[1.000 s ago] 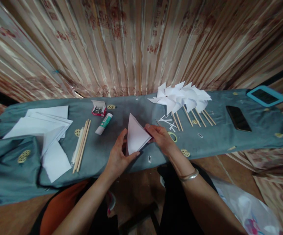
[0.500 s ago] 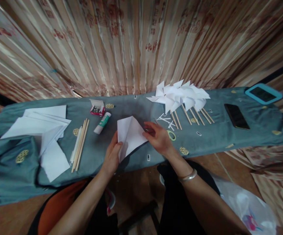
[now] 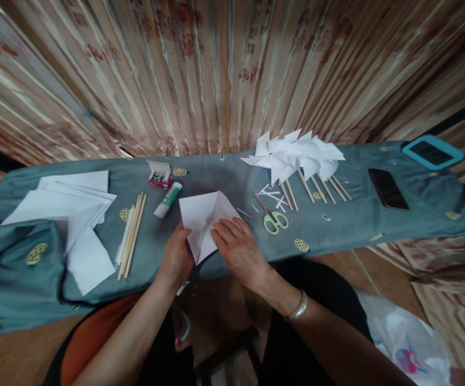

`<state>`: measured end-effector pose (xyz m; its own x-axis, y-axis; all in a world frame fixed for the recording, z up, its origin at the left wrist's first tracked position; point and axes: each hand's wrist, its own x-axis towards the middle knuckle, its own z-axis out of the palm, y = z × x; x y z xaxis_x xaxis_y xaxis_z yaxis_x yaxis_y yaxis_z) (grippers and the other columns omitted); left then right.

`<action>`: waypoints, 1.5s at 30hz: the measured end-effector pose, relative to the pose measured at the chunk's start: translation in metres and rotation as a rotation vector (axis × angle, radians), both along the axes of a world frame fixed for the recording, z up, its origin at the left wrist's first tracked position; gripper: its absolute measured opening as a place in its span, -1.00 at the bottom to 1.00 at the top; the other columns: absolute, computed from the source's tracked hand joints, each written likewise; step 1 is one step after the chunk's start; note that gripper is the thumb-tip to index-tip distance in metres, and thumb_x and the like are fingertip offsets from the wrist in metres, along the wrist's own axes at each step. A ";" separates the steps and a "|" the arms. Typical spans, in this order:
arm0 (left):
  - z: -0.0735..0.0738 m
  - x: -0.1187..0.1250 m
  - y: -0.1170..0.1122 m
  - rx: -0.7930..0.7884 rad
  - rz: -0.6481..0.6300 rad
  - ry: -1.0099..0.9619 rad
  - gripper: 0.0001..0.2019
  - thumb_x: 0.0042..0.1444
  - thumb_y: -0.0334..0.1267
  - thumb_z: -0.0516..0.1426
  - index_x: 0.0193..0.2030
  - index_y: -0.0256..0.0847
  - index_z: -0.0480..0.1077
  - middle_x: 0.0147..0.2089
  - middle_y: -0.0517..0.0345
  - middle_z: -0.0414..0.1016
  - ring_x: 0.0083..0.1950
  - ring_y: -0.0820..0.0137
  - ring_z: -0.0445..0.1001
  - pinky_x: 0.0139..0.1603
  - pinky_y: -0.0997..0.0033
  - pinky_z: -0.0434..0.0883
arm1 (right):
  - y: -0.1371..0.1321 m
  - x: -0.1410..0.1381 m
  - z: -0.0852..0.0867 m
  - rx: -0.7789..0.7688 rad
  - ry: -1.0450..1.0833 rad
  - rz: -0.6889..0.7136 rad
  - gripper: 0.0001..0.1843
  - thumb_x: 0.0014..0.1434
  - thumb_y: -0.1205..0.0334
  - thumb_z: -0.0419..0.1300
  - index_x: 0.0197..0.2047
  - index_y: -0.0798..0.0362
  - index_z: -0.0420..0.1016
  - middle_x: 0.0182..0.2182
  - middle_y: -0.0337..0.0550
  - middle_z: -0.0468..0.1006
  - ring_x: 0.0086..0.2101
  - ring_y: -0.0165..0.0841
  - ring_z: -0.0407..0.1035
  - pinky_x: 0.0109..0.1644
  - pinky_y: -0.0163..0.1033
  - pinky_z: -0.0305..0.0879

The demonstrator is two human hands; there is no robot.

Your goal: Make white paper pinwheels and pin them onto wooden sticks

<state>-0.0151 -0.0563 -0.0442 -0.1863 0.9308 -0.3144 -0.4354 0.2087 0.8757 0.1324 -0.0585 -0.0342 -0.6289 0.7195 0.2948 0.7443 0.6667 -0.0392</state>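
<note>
Head view: the white paper (image 3: 200, 220) now shows more of its wide face, and the right grip (image 3: 242, 254) has come over on top of it. That looks like opening the folds and pressing them smooth. The left grip (image 3: 176, 252) pinches the paper's left edge. The right grip looks loose, with its fingers lying on the paper's right side. The paper sits between both grips, over the desk (image 3: 208, 174).

The white paper sheet (image 3: 197, 215), held as a folded triangle 1 second ago, has been opened wider. The bare right hand (image 3: 241, 251) has been laid over it, and the yellow-green-handled metal scissors (image 3: 273, 215) have been uncovered.
</note>
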 end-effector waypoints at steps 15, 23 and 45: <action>-0.015 -0.026 -0.014 0.250 -0.130 0.541 -0.12 0.03 -0.17 0.24 0.43 -0.13 -0.13 0.35 -0.22 0.21 0.25 0.09 0.37 0.16 0.03 0.42 | -0.012 0.015 -0.011 -0.049 0.045 0.083 -0.73 0.30 0.43 0.04 0.00 0.21 0.47 -0.03 0.11 0.54 0.01 -0.16 0.37 0.09 -0.07 0.30; 0.000 -0.041 -0.016 0.748 -0.253 1.529 -0.56 0.23 -0.43 0.00 0.20 0.03 0.33 0.45 0.17 0.09 0.51 0.10 -0.19 0.43 -0.21 -0.18 | -0.015 0.026 -0.011 -0.054 0.047 0.137 -0.70 0.29 0.45 0.03 0.03 0.21 0.46 -0.02 0.12 0.54 0.04 -0.14 0.35 0.07 -0.04 0.35; 0.004 -0.043 -0.053 0.855 -0.542 1.582 -0.75 0.26 -0.45 0.01 -0.06 -0.14 0.45 -0.02 0.08 0.61 0.16 0.19 0.47 0.38 -0.28 -0.18 | -0.033 0.062 -0.002 -0.338 0.343 0.208 -0.69 0.29 0.46 -0.03 -0.02 0.12 0.48 -0.12 0.01 0.59 -0.07 -0.25 0.40 0.03 -0.09 0.40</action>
<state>-0.0585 -0.1095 -0.0397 0.5282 0.7727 0.3519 0.7289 -0.6252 0.2788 0.1939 -0.0912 -0.0366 -0.6768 0.6800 0.2820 0.5041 0.7072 -0.4957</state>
